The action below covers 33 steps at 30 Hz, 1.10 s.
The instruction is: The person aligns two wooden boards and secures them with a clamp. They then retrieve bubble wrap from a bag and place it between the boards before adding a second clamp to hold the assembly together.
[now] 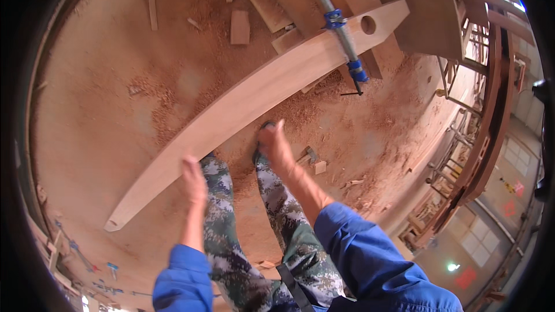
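Observation:
A long, curved wooden board (231, 112) lies diagonally before me, with a round hole near its far right end and a small one near its left tip. A pipe clamp (347, 43) with blue jaws grips it near the right end. My left hand (195, 182), smeared by motion, is at the board's near edge; whether it touches I cannot tell. My right hand (276, 147) is over my right shoe, apart from the board, its thumb raised. Its fingers are partly hidden and blurred, and I make out nothing held in either hand.
Wood shavings (165, 118) litter the dusty floor. A hammer (309, 155) and a small wood block (320, 167) lie right of my right leg. Offcuts (240, 28) are scattered beyond the board. Wooden beams and racks (491, 110) line the right side.

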### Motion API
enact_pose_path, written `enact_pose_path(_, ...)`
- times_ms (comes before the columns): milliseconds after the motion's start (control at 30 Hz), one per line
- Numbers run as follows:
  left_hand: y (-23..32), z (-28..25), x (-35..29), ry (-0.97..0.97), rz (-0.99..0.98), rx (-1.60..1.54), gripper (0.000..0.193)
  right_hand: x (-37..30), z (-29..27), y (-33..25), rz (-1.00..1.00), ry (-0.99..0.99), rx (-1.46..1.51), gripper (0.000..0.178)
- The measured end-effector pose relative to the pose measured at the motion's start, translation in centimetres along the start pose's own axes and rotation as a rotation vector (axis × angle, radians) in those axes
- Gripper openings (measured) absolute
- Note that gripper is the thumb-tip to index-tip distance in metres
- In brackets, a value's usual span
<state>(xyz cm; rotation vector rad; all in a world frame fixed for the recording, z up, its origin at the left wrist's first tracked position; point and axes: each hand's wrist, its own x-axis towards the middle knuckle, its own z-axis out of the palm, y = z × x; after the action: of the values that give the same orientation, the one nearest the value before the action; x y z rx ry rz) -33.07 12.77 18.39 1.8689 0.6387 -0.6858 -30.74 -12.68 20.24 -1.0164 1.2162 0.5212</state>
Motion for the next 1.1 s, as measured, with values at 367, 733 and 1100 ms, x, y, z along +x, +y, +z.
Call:
enact_pose_path(367, 23.7, 10.4, -17.2, -0.132, 0.556, -0.287, 0.062, -32.3, -4.1, -10.3, -0.214, -0.681, 0.288, 0.093)
enact_pose_path(733, 41.7, 21.9, -38.8, -0.959, -0.2, -0.956, 0.077, -35.5, -22.5, -26.0, -1.172, 0.229, -0.504, 0.052)
enact_pose_path(1100, 53.9, 20.3, -34.8, -1.124, 0.108, -0.447, 0.047, -26.6, -55.1, -5.2, -0.213, 0.499, -0.812, 0.046)
